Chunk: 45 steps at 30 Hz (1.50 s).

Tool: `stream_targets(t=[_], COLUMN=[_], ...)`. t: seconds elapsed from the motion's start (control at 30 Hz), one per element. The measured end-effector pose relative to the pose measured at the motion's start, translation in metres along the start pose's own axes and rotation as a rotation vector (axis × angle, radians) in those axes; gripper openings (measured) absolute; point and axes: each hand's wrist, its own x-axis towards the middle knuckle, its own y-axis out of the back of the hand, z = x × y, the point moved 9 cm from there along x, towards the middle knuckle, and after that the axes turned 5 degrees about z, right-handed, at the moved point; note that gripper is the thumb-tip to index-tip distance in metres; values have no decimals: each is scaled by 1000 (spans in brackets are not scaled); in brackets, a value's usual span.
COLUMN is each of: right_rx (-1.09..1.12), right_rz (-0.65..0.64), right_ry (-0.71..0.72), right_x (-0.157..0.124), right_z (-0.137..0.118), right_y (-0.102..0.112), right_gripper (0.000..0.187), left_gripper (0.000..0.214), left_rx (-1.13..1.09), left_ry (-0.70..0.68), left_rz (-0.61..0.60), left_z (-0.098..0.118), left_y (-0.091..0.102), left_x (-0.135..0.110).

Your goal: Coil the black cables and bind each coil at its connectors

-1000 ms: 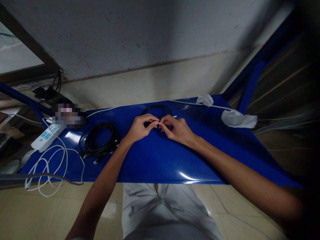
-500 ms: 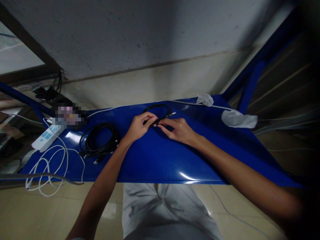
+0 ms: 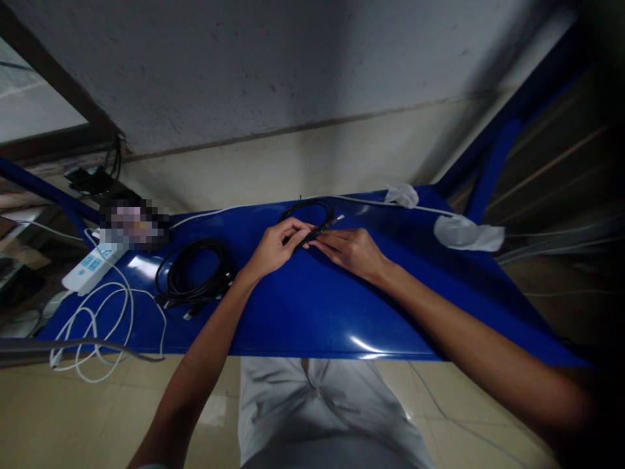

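A thin black cable point(image 3: 326, 206) is coiled near the back edge of the blue table point(image 3: 312, 306), its metal plug pointing to the right. My left hand point(image 3: 279, 246) pinches the near side of this coil between thumb and fingers. Against the same spot, the fingers of my right hand point(image 3: 352, 251) are pressed together on the cable just under the plug. The fingertips of both hands meet there and hide part of the cable. Left of my left forearm lies a bigger coil of black cables point(image 3: 198, 273) with several plugs showing.
At the left stand a white power strip point(image 3: 92, 266) and a loosely looped white cable point(image 3: 131, 306) that hangs over the front edge. Two crumpled white plastic pieces, one a bag point(image 3: 466, 233), lie at the right back. A wall point(image 3: 244, 166) rises behind the table.
My right hand's fingers have straightened and moved closer along the cable, below the plug. My left hand has shifted slightly right. The coil has stayed about where it was.
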Motion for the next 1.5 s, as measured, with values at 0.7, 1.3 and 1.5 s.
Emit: stream_targets(t=[0.7, 1.3, 1.5], right_rx=[-329, -158, -163], right_rz=[-248, -407, -316], right_ry=[108, 137, 119], right_x=[-2, -6, -1], right_z=[-5, -13, -14], right_y=[-12, -19, -9], right_gripper=[51, 39, 38], left_gripper=[25, 16, 10], left_rx=[207, 299, 309], left_ry=[61, 45, 61], left_rz=[-146, -200, -215], left_z=[-17, -13, -13], left_y=[-10, -18, -19], left_x=[-5, -6, -6])
